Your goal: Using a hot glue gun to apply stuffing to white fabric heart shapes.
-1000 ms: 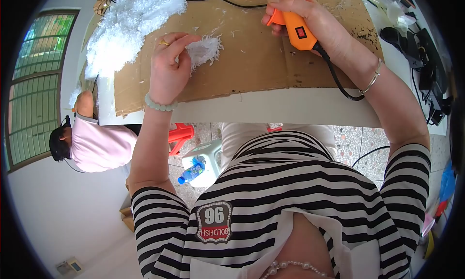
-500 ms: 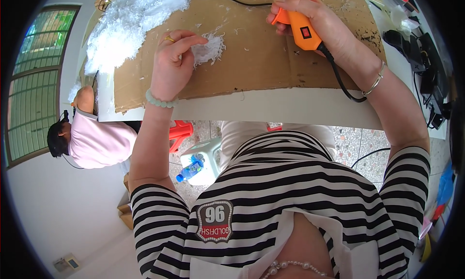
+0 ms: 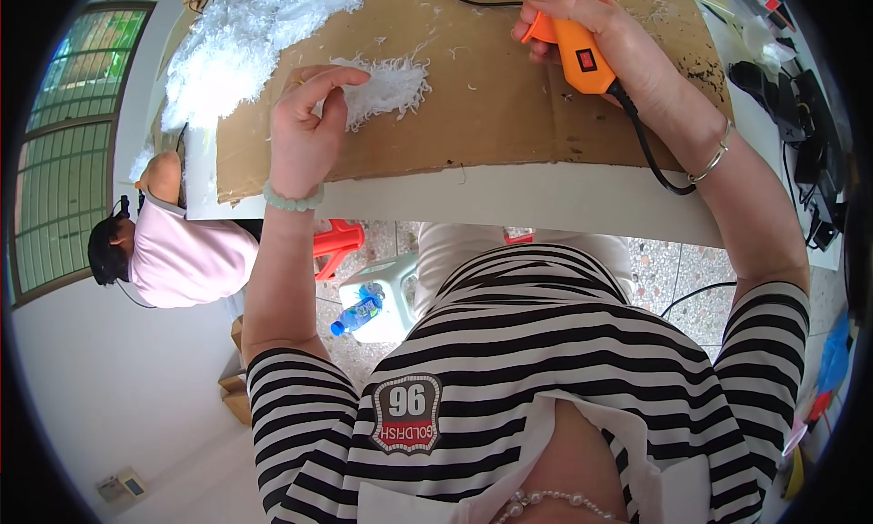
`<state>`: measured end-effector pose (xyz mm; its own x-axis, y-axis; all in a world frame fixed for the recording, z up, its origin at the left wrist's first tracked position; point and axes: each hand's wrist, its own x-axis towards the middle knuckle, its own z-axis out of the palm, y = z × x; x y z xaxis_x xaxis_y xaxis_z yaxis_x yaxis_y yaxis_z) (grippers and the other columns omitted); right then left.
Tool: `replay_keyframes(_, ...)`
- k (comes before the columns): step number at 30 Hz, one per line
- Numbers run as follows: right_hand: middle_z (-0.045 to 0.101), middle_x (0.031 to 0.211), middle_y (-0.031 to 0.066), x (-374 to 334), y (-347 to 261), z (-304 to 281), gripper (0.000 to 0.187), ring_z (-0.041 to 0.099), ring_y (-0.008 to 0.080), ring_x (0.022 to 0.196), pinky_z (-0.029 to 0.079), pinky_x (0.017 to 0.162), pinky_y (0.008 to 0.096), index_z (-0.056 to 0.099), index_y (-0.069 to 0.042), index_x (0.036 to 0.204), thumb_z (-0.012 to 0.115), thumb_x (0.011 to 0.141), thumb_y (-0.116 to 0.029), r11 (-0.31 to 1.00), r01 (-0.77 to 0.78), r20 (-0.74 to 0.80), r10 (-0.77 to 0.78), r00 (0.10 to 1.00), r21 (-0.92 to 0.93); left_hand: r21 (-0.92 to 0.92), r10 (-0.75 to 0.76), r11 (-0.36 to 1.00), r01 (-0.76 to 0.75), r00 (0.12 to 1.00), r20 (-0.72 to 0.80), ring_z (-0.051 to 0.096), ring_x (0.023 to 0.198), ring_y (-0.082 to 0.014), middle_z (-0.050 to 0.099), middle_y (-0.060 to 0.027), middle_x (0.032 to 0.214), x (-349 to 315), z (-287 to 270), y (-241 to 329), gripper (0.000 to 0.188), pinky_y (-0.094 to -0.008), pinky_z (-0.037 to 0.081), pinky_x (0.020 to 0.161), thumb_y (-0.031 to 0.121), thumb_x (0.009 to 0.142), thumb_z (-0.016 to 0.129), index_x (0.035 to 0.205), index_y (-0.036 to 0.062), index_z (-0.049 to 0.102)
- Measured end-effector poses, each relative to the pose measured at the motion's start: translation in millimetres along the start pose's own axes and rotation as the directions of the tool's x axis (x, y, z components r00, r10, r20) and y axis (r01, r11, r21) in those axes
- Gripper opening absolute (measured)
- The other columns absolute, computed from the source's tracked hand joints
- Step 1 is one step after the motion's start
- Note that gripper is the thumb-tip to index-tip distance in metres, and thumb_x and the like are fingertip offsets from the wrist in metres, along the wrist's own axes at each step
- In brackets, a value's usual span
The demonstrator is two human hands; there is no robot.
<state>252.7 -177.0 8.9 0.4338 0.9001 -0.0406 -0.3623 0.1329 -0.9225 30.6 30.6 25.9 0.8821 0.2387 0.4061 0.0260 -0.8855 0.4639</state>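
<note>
My right hand (image 3: pixel 627 51) is wrapped round the handle of an orange hot glue gun (image 3: pixel 580 51), with its fingers at the trigger. A black cord runs from the handle's base down past my wrist. My left hand (image 3: pixel 309 124) hovers at the left end of a small white fluffy fringed piece (image 3: pixel 391 89) lying on brown cardboard (image 3: pixel 491 115). Its index finger stretches over the piece and the thumb stands apart, with nothing visible between them. The other left fingers are partly hidden. The gun's tip end is at the top edge of the picture.
A big heap of white fluffy trim (image 3: pixel 245 51) lies at the far left of the cardboard. Black adapters and cables (image 3: pixel 800 115) sit at the right. A person in a pink top (image 3: pixel 195 256) is at the left. Below the table are a stool with a blue-capped bottle (image 3: pixel 356 315) and a red stool (image 3: pixel 338 239).
My left hand has shifted slightly left, uncovering more of the white fringed piece. The glue gun in my right hand has moved a little to the right.
</note>
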Motion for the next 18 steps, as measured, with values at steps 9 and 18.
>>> replay_keyframes(9, 0.063, 0.090, 0.0039, -6, 0, 1, 0.033, 0.057, 0.0121, 0.075, 0.046, 0.072, 0.0251, 0.062, -0.006, 0.092, 0.055, 0.090, -0.038, 0.965, -0.017, -0.056, 0.002, 0.998, -0.261, 0.313, 0.190, 0.919, -0.238, 0.966, 0.174, 0.060, 0.090, -0.0244, 0.066, -0.0084, 0.089, 1, -2, -7, 0.031, -0.0341, 0.047, 0.081, -0.013, 0.074, 0.049, 0.091, 0.0041, 0.069)
replay_keyframes(18, 0.063, 0.090, 0.0053, -7, -3, 2, 0.033, 0.058, 0.0131, 0.077, 0.047, 0.074, 0.0263, 0.061, -0.005, 0.093, 0.056, 0.089, -0.037, 0.967, -0.017, -0.046, 0.006, 0.999, -0.253, 0.356, 0.170, 0.918, -0.175, 0.984, 0.047, 0.061, 0.083, -0.0299, 0.067, -0.0108, 0.089, 6, -2, -9, 0.034, -0.0373, 0.048, 0.084, -0.013, 0.068, 0.050, 0.088, 0.0054, 0.070)
